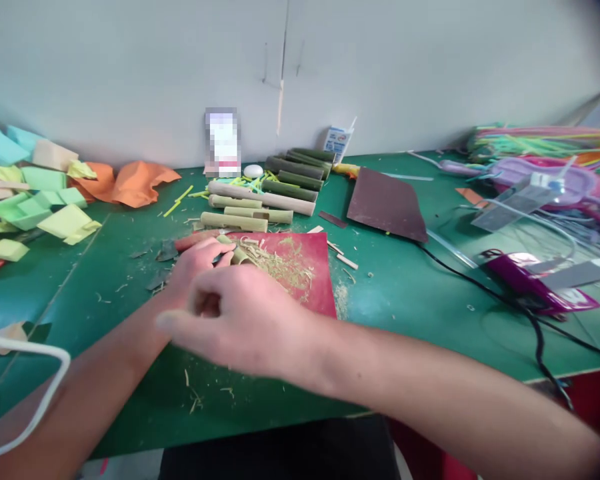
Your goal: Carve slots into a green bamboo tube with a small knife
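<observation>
My left hand is closed around a short piece of green bamboo tube, pressed down at the left side of a red sheet. Thin bamboo shavings and dust are scattered over the sheet. My right hand is nearer to me, in front of the left wrist, and smeared by motion. Its thumb points left and its fingers curl away, so whatever they may hold is hidden. Just beyond the sheet lie pale, scraped bamboo tubes, some with openings cut in them.
Darker green bamboo tubes lie farther back. A phone leans on the wall, and a brown sheet rests to their right. Folded paper pieces crowd the left. A black cable runs past a purple box on the right.
</observation>
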Available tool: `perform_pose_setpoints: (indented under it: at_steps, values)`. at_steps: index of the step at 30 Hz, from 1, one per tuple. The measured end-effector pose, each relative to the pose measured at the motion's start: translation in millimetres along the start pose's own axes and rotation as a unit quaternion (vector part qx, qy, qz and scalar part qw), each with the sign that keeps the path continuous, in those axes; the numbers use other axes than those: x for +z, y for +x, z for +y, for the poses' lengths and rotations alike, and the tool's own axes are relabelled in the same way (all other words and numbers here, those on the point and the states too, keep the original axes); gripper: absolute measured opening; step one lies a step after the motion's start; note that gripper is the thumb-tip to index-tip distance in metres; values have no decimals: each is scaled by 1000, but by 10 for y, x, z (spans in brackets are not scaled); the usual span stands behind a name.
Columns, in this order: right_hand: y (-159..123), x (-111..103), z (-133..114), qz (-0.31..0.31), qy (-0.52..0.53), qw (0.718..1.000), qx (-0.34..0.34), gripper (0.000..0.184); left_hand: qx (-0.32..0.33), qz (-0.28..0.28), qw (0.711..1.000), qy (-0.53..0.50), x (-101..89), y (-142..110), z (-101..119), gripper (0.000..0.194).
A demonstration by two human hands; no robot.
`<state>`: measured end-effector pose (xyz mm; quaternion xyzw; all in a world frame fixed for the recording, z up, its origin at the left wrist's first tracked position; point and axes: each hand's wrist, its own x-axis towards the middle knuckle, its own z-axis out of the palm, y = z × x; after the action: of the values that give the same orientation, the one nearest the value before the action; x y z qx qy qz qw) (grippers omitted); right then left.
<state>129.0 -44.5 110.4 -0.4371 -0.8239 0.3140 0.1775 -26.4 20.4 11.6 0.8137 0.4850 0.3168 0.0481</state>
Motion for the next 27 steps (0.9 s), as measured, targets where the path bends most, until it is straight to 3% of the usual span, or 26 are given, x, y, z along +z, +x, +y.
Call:
perform_pose_setpoints:
  at_steps: [4, 8, 13, 20, 24, 27]
  values:
    - [99, -8, 473, 116, -182, 976, 13, 25, -7, 9, 1000, 17, 12, 8, -7, 21]
    - [135, 75, 773, 85, -277, 955, 67, 29, -10, 34, 999, 10, 36, 35, -87, 20]
    - [163, 164, 845, 46, -271, 957, 88, 22, -2, 60, 998, 5, 27, 38, -131, 17]
    - [167, 211, 900, 76, -276, 954, 92, 22, 79, -45, 996, -25, 24, -63, 32, 19]
    - [171, 231, 899, 81, -268, 955, 96, 20, 96, 26, 994, -38, -45, -31, 19, 18]
    - [166, 228, 886, 80, -267, 956, 96, 21, 70, 75, 995, -12, -71, 11, -57, 20]
